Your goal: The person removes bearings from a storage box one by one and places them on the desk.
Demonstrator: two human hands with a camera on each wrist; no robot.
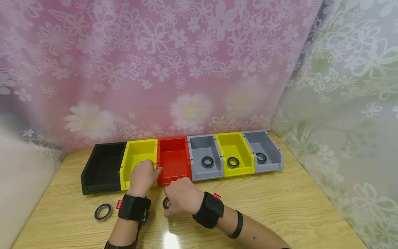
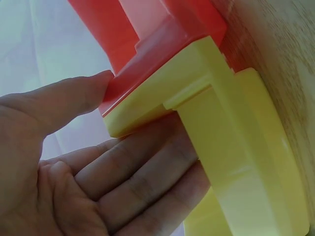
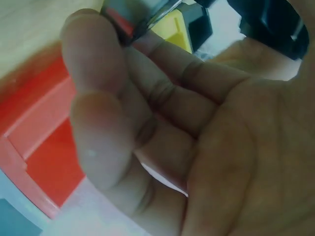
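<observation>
My left hand (image 1: pixel 143 178) is at the joined side walls of the left yellow bin (image 2: pixel 231 123) and the red bin (image 2: pixel 172 34). Its thumb touches the red side while the fingers reach inside the yellow bin, so the walls are held between them. Just in front of the red bin, my right hand (image 1: pixel 184 196) has curled fingers and grips a ring bearing (image 1: pixel 166 203). Only part of that bearing shows beside the fingertips. On the table at left lies another ring bearing (image 1: pixel 103 212). A further bearing (image 1: pixel 145 216) is mostly covered by the left wrist.
The bins form a row: a black bin (image 1: pixel 102 167) at the left end, then yellow, red, a grey bin (image 1: pixel 203 147), a second yellow bin (image 1: pixel 231 145) and another grey bin (image 1: pixel 259 141). The three right bins each contain a bearing. A flowered curtain (image 1: pixel 186 69) hangs behind.
</observation>
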